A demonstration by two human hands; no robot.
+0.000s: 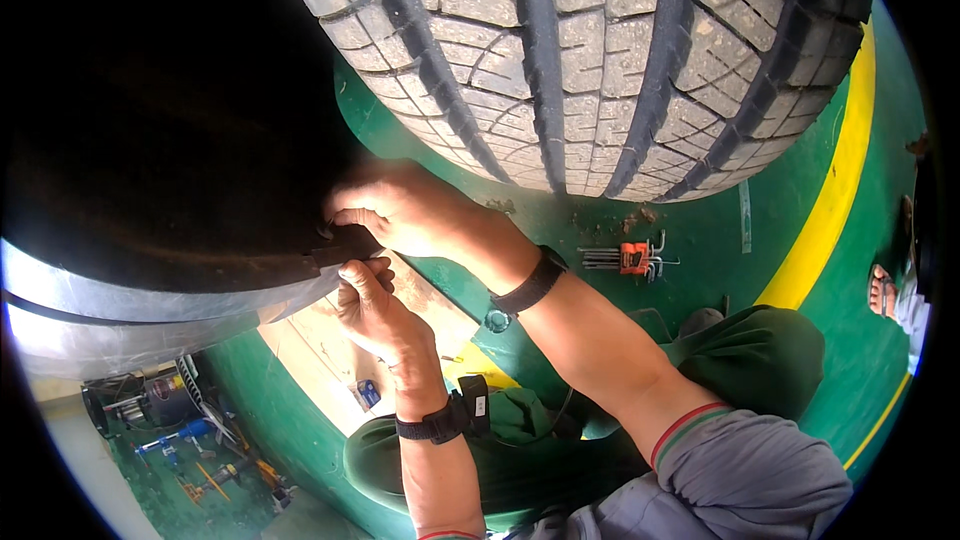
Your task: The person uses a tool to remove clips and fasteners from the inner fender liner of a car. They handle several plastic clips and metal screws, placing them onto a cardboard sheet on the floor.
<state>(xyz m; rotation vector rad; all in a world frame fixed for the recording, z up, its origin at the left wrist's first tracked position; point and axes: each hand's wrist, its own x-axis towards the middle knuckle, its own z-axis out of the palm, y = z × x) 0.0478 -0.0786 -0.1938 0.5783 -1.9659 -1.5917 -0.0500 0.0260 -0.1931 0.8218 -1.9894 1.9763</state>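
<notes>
My left hand (375, 312) is closed, thumb and fingers pinching the lower edge of a dark wheel-arch liner (230, 265), where it meets the silver bumper (150, 335). Just above it, my right hand (405, 208) reaches into the shadow at the same edge. Its fingers are curled together against the dark panel; a small dark tip shows under them, too dim to name. Both wrists wear black bands. The large tyre (600, 60), with dirt in its tread, hangs close beyond my right hand. Most of the liner's inside is lost in darkness.
An orange-held hex key set (632, 258) lies on the green floor below the tyre, near crumbs of dirt. A cardboard sheet (320, 360) with a small blue item (368, 393) lies under my hands. Tools (200, 450) are at lower left. Another person's foot (881, 292) is at far right.
</notes>
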